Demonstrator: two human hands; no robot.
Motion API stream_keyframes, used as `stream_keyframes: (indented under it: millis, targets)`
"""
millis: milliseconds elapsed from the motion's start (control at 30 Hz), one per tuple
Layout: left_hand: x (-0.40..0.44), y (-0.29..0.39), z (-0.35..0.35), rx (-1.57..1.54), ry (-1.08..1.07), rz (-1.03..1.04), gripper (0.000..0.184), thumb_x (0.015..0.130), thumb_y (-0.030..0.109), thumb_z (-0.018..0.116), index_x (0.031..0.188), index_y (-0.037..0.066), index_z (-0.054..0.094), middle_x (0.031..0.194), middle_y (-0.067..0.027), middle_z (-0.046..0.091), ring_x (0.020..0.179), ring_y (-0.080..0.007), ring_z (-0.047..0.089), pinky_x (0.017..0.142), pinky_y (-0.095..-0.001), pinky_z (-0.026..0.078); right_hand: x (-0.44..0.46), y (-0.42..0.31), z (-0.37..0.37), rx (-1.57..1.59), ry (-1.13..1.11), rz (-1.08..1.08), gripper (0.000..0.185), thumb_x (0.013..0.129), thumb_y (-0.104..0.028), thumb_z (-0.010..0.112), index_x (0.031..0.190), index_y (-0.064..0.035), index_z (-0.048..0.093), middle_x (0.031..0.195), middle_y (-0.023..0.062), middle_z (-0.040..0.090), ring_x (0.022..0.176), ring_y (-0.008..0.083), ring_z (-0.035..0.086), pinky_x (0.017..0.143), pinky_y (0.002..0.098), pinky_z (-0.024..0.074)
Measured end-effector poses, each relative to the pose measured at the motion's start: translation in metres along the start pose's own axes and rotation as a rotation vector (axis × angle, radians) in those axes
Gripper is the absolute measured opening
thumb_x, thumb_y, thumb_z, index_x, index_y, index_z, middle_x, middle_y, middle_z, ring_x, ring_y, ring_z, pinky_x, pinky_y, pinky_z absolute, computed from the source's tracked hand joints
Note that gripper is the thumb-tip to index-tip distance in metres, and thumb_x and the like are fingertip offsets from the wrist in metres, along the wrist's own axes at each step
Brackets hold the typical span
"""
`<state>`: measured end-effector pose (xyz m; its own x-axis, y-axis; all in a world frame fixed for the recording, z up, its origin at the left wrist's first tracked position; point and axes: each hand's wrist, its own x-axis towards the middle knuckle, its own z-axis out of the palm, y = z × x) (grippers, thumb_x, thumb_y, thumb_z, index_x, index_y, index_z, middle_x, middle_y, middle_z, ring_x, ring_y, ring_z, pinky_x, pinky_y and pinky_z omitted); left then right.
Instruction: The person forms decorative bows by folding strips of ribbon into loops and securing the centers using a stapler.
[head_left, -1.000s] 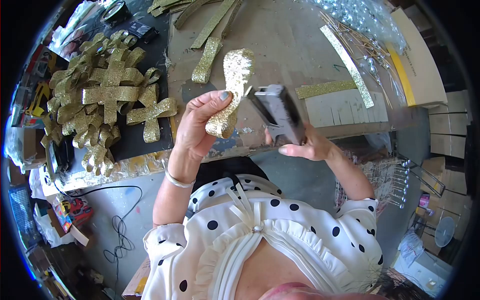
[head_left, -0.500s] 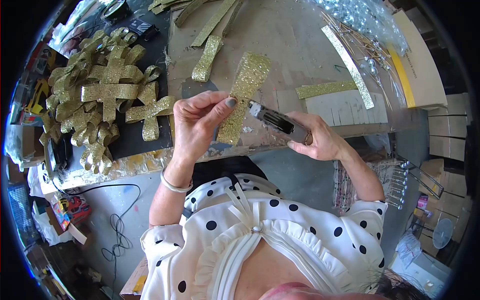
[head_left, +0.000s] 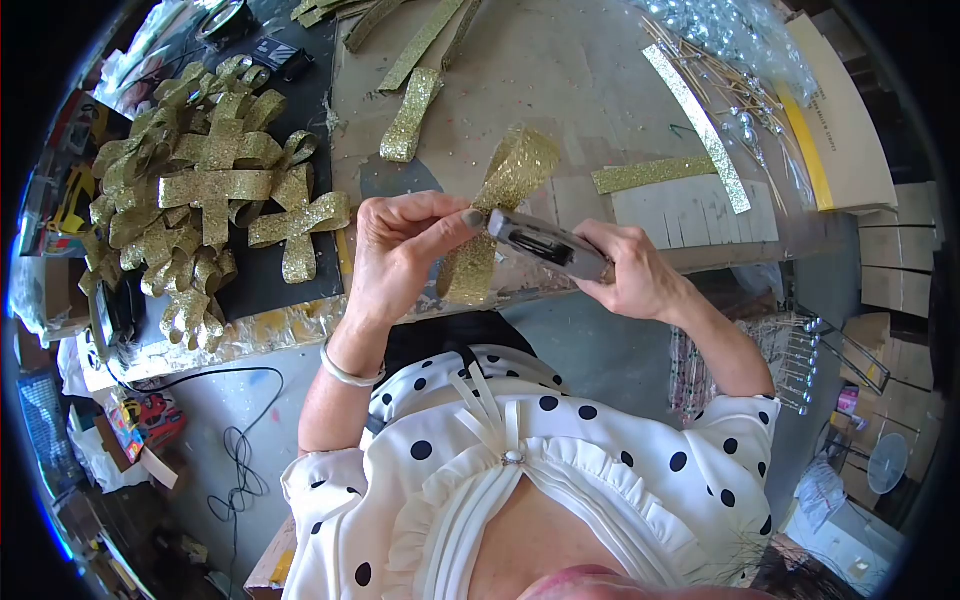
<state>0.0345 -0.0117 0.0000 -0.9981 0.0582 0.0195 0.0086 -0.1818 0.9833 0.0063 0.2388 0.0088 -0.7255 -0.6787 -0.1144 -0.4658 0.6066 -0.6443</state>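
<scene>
Between thumb and fingers, my left hand [head_left: 415,240] pinches the middle of a gold glitter ribbon loop [head_left: 517,168], with one loop rising above the pinch and the other hanging below. My right hand [head_left: 637,268] is closed around a grey stapler [head_left: 550,245]. The stapler's nose meets the ribbon at the pinched middle, right beside my left thumb. Whether a staple is in the ribbon is hidden. Just beyond, another folded gold loop [head_left: 411,115] lies on the table.
Finished-looking gold bows [head_left: 215,170] are heaped at the left on a black surface. Gold strips [head_left: 425,45] lie at the back. To the right are a gold strip [head_left: 655,175], a silver strip [head_left: 697,128], beaded sticks [head_left: 745,125] and a cardboard box [head_left: 840,130].
The stapler has moved left and tilted, its nose now against the ribbon's middle. The ribbon has twisted slightly, its upper loop leaning further right. My left hand has barely moved.
</scene>
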Motion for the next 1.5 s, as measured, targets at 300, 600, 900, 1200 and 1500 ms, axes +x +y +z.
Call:
stream_keyframes:
  millis: [300,600,900,1200,1500]
  targets:
    - [0.05,-0.022,-0.02,0.289,0.248,0.068,0.015,0.075,0.006,0.064,0.086,-0.005,0.066,0.07,-0.003,0.064,0.064,-0.0048,0.054,0.056,-0.0191,0.044,0.026,0.016,-0.025,-0.287,-0.078,0.093,0.055,0.069,-0.04,0.07,0.1,0.0004,0.05,0.093,0.0151,0.056,0.088,0.028,0.055,0.08,0.0392,0.0434]
    - [0.092,-0.029,-0.026,1.233,0.479,0.512,0.048,0.07,0.019,0.069,0.114,0.009,0.052,0.113,-0.012,0.048,0.106,-0.0314,0.043,0.091,-0.0407,0.034,0.139,0.122,-0.051,-0.745,0.235,-0.011,0.065,0.073,-0.055,0.06,0.108,-0.0005,0.048,0.109,0.015,0.05,0.105,0.0288,0.046,0.091,0.0416,0.0334]
    - [0.046,-0.024,0.012,1.025,0.218,0.543,0.034,0.067,0.008,0.069,0.1,0.009,0.061,0.106,-0.0089,0.054,0.102,-0.0281,0.046,0.086,-0.0377,0.04,0.048,0.078,-0.064,-0.829,-0.196,0.062,0.036,0.077,-0.024,0.061,0.103,0.0005,0.054,0.101,0.0127,0.052,0.1,0.0231,0.049,0.086,0.0363,0.0377]
    - [0.029,-0.041,0.051,0.701,-0.121,0.383,0.026,0.069,0.008,0.068,0.094,0.006,0.063,0.1,-0.0105,0.058,0.091,-0.0267,0.054,0.08,-0.034,0.043,0.022,0.094,-0.03,-1.025,0.1,-0.117,0.005,0.074,-0.006,0.053,0.079,-0.004,0.054,0.079,0.007,0.05,0.083,0.0191,0.052,0.076,0.0353,0.039]
    - [0.02,-0.06,0.049,0.583,-0.246,0.175,0.025,0.074,0.005,0.06,0.098,0.002,0.063,0.102,-0.0064,0.059,0.087,-0.0133,0.056,0.072,-0.0255,0.044,0.026,0.118,-0.03,-1.242,0.107,-0.204,0.007,0.078,-0.009,0.05,0.082,-0.0038,0.052,0.081,0.0048,0.048,0.082,0.0182,0.052,0.076,0.0387,0.0402]
